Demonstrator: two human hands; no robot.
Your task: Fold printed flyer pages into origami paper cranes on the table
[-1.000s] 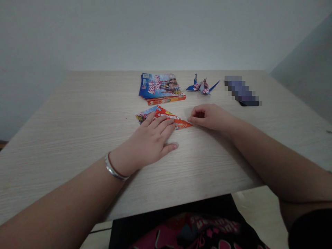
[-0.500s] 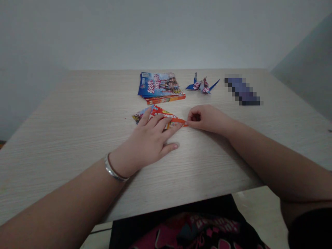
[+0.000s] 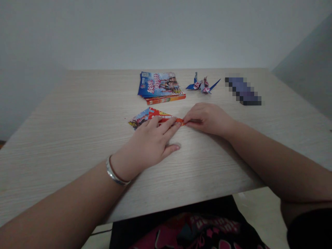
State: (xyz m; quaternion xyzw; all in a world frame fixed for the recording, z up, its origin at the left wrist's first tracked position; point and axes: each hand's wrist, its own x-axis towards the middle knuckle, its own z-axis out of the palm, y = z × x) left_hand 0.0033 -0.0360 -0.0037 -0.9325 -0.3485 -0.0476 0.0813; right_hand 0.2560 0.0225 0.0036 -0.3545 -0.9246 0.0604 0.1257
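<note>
A folded sheet of printed paper [image 3: 157, 114], red, blue and orange, lies on the table, its narrow tip pointing right. My left hand [image 3: 153, 141] lies over the near side of it with fingers stretched out, pressing it down and hiding part of it. Thumb and fingertips of my right hand [image 3: 206, 119] are pinched on the paper's right tip. A silver bangle [image 3: 114, 173] circles my left wrist.
Behind the paper lies a stack of printed leaflets [image 3: 160, 84], blue on top with an orange edge below. Two folded paper cranes [image 3: 202, 85] stand to its right. Farther right is a pixelated dark blue rectangular object [image 3: 242, 90]. The pale wooden table [image 3: 77, 114] meets a wall behind.
The paper has shifted slightly left, showing more of its left corner. My right hand has closed on the tip, and the left hand's fingers have drawn together.
</note>
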